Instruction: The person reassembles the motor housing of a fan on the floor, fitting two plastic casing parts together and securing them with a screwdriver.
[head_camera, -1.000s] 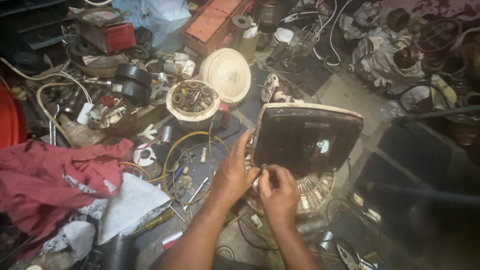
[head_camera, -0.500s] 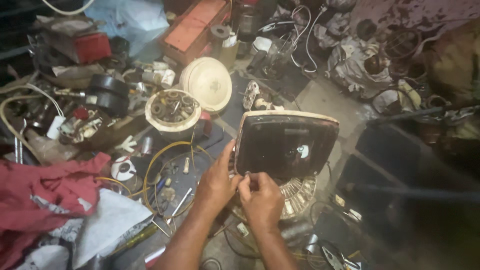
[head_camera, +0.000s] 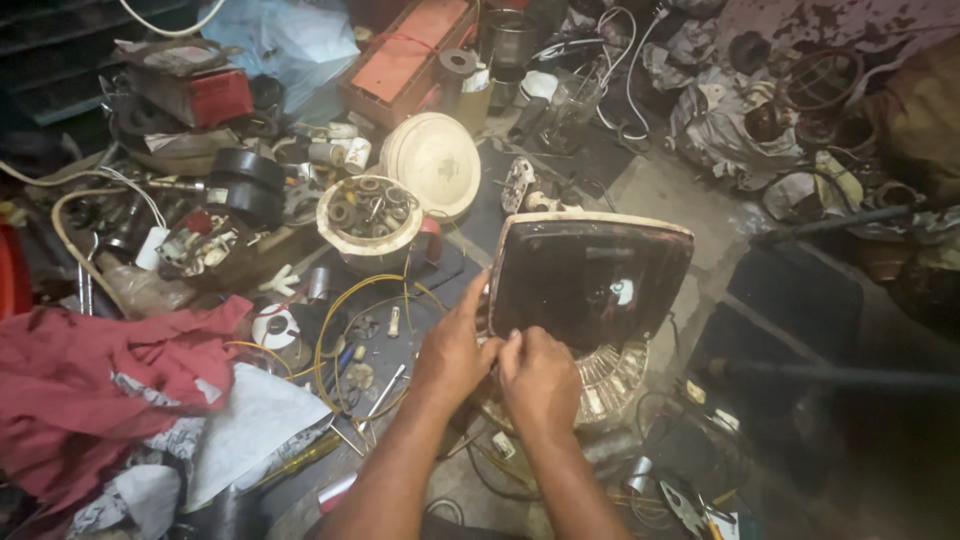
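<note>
Where the cluttered floor begins at the left, a crumpled red cloth (head_camera: 85, 385) lies over a white sheet (head_camera: 255, 425), and behind them a red rectangular box (head_camera: 222, 97) sits among loose parts. Further back, a flat orange-red case (head_camera: 408, 55) lies beside a pale blue plastic bag (head_camera: 285, 40). Near the middle, a cream bowl of small metal parts (head_camera: 368, 212) stands just beside a round cream cover (head_camera: 437, 162), with yellow wire (head_camera: 335, 310) looped below.

The left hand (head_camera: 455, 350) presses its fingers against the lower left edge of a dark rounded-square panel (head_camera: 588, 280), tilted up on a ribbed metal housing (head_camera: 610, 380) in the centre. The right hand (head_camera: 540, 378), touching the left, pinches at the panel's bottom edge; what sits between its fingertips cannot be made out. A small pale label (head_camera: 624, 292) marks the panel's face. To the right lie dark mats (head_camera: 790, 300) and tangled metal parts (head_camera: 760, 120).
</note>
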